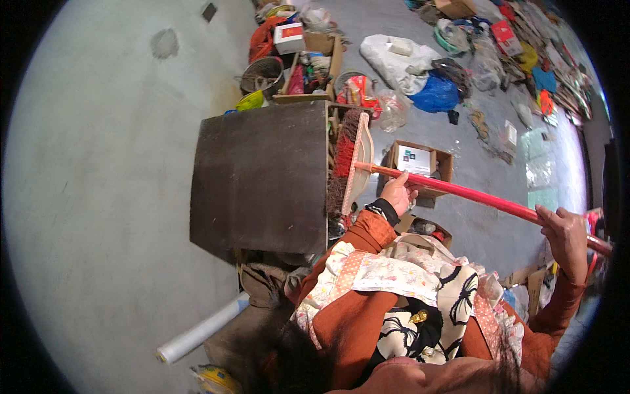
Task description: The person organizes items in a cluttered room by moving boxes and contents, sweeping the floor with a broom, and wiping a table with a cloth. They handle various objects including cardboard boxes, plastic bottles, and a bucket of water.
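A broom with a glossy red handle point(472, 196) stretches across the view. Its pink-and-cream head point(362, 162) carries red and dark brown bristles point(344, 152), which lie along the edge of a dark brown wooden cabinet point(261, 182); whether they touch it I cannot tell. Close to the head, my left hand point(399, 193) holds the handle, thumb on top and palm turned up. Farther along the handle, near the right rim of the view, my right hand point(565, 235) is wrapped around it. The handle's far end runs into the dark rim.
An open cardboard box point(445, 160) with a white carton stands below the handle. Behind are a blue plastic bag point(436, 92), a white sack point(389, 59) and a wire-like basket point(262, 76). Mixed clutter point(536, 64) covers the far right floor. A white roll point(202, 327) lies lower left.
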Available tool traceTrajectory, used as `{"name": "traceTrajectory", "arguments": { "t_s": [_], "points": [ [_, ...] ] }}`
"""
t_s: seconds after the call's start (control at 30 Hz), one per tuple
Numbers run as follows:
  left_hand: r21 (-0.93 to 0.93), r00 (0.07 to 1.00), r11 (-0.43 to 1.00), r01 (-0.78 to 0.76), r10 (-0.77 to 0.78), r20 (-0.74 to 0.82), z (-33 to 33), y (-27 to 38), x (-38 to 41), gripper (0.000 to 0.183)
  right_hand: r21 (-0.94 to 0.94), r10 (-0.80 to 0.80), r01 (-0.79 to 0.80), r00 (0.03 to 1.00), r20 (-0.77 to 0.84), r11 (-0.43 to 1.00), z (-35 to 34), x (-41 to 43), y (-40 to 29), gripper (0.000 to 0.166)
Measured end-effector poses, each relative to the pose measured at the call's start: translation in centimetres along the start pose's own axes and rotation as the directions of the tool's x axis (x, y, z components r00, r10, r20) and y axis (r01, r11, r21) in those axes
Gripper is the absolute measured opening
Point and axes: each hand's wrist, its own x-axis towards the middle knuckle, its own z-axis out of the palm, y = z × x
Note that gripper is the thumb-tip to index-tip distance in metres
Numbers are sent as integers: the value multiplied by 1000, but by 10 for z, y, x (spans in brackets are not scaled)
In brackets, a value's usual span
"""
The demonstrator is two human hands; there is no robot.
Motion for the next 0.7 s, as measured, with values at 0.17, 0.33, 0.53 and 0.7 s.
{"name": "traceTrajectory", "arguments": {
  "t_s": [0.17, 0.33, 0.53, 0.7],
  "points": [
    [169, 978, 972, -164, 183, -104, -29, 29, -33, 25, 351, -24, -13, 994, 103, 936, 57, 4, 6, 41],
    [-60, 866, 879, -473, 451, -217, -177, 130, -138, 19, 353, -219, 171, 971, 99, 920, 94, 40, -22, 40],
    [39, 699, 869, -493, 422, -577, -207, 181, -218, 19, 338, -463, 418, 884, 62, 843, 119, 71, -135, 37],
    [-32, 826, 909, -416, 362, -432, -226, 163, -179, 16, 362, -390, 313, 906, 162, 878, 114, 68, -141, 36]
  ]
}}
